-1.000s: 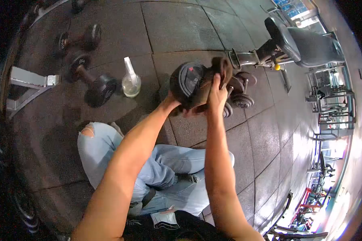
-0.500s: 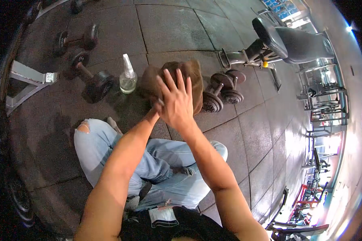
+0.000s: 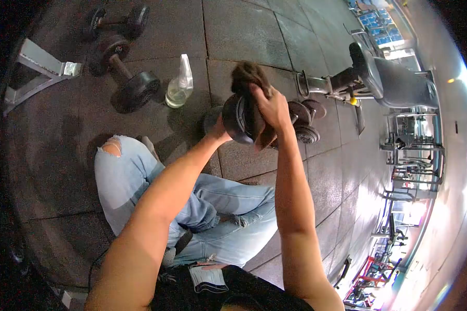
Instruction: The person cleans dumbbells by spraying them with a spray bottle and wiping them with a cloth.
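Apparently mid-wipe, the right hand (image 3: 275,110) grips brown cloth (image 3: 250,78) against the dumbbell (image 3: 234,120), left hand (image 3: 221,129) beside it, closure hidden, remaining work unclear.

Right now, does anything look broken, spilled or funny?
The pale blue denim jeans have a ragged hole at one knee, with skin showing, though that may just be their style. The clear spray bottle with a white top stands upright, and I can see no spill around it.
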The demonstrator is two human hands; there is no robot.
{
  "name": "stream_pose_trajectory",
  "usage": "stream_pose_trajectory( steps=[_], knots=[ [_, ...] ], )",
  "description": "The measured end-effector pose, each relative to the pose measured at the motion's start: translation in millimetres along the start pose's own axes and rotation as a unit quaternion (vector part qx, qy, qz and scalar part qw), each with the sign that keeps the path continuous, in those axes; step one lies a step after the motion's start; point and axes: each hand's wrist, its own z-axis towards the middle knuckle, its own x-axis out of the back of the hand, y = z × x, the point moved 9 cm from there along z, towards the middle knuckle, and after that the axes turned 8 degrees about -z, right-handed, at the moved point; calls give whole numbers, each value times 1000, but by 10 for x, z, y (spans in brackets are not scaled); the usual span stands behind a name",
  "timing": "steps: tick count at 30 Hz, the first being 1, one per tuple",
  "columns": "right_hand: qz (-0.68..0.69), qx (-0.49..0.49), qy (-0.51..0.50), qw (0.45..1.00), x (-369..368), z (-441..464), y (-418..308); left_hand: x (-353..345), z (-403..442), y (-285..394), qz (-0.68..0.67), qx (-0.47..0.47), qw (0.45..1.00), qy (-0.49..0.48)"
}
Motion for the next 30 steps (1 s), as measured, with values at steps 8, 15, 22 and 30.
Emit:
stream_pose_trajectory(
  steps=[8, 15, 22, 30],
  knots=[
    [-233, 254, -310, 886, -634, 148, -954, -108, -153, -438, -19, 103, 994, -12],
    [258, -17, -339, 904, -189, 101, 23, -51, 14, -106, 2, 2, 1000, 5],
    [359, -184, 75, 912, -81, -610, 709, 23, -37, 193, -176, -42, 983, 4],
    [442, -305, 297, 790, -463, -1722, -62, -69, 6, 496, 2, -157, 988, -4]
  ],
)
